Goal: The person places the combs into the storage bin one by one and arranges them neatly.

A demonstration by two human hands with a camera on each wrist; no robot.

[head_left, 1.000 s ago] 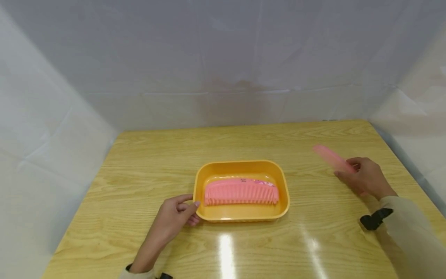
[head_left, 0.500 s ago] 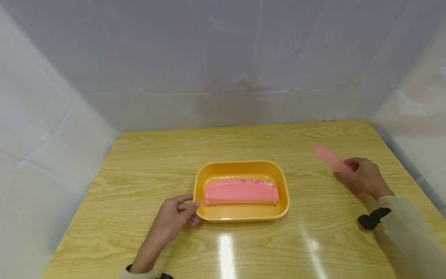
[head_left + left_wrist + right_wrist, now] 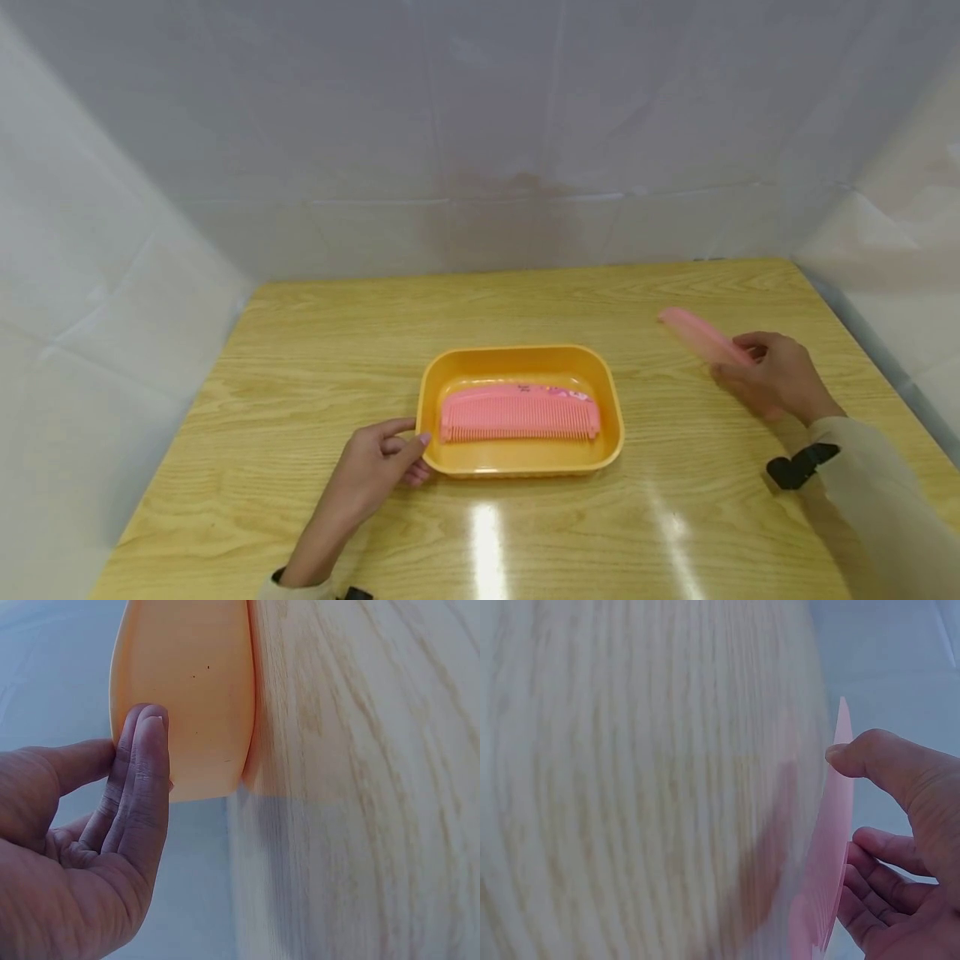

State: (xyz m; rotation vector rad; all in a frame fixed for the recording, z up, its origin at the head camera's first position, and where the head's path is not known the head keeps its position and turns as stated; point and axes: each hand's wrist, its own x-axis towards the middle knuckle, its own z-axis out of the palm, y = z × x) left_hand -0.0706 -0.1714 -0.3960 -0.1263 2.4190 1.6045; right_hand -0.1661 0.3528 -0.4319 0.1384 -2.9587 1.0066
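A pink comb (image 3: 521, 417) with fine teeth lies flat in a yellow plastic tray (image 3: 517, 457), its curved back away from me. At the tray's near left corner my left hand (image 3: 371, 467) pinches the rim, the thumb over the edge. In the left wrist view its fingers lie along the outer wall of the tray (image 3: 196, 690). Off to the right, my right hand (image 3: 791, 379) holds a second pink comb (image 3: 693, 332) by its near end, with the far end pointing up and left. The right wrist view has that comb (image 3: 831, 832) edge-on between thumb and fingers.
The wooden table (image 3: 315, 367) runs back to a pale sheet wall (image 3: 375, 167), with more sheeting at both sides. Bare tabletop lies between the tray and my right hand. A black wrist strap (image 3: 802, 467) sits at the right sleeve.
My right hand and the comb in it have drifted slightly left. My left hand, the tray and the comb inside it have stayed in place.
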